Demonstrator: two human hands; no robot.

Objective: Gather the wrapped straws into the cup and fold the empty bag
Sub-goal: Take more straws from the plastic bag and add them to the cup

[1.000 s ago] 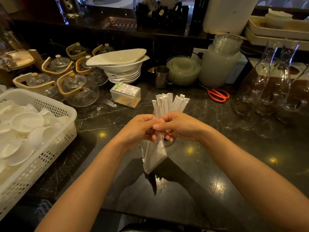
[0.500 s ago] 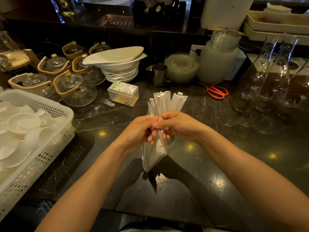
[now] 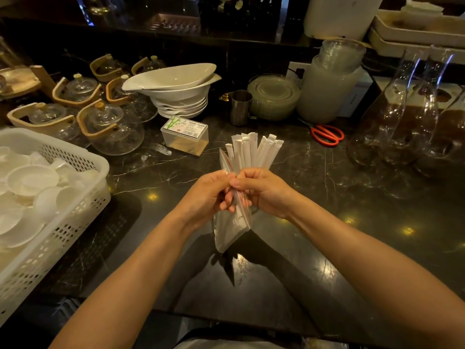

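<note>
A bundle of white paper-wrapped straws (image 3: 254, 152) fans upward out of a clear plastic zip bag (image 3: 231, 230), held above the dark marble counter (image 3: 314, 172). My left hand (image 3: 208, 195) pinches the bag's left side, and the bag's mouth edge pokes up beside the straws. My right hand (image 3: 264, 190) is closed around the straws at the bag's mouth. The bag's lower end hangs free below both hands. A bit of clear glass (image 3: 254, 210), perhaps a cup, shows under my right hand and is mostly hidden.
A white basket (image 3: 83, 157) of small white dishes stands at the left. Behind are glass teapots (image 3: 110, 129), stacked white bowls (image 3: 181, 96), a toothpick box (image 3: 185, 136), a metal cup (image 3: 240, 107), red scissors (image 3: 327, 134) and glass carafes (image 3: 402, 117) at the right.
The straws stand a little further out of the bag, and the bag's mouth edge now shows to their left. Both hands stay in the same spot.
</note>
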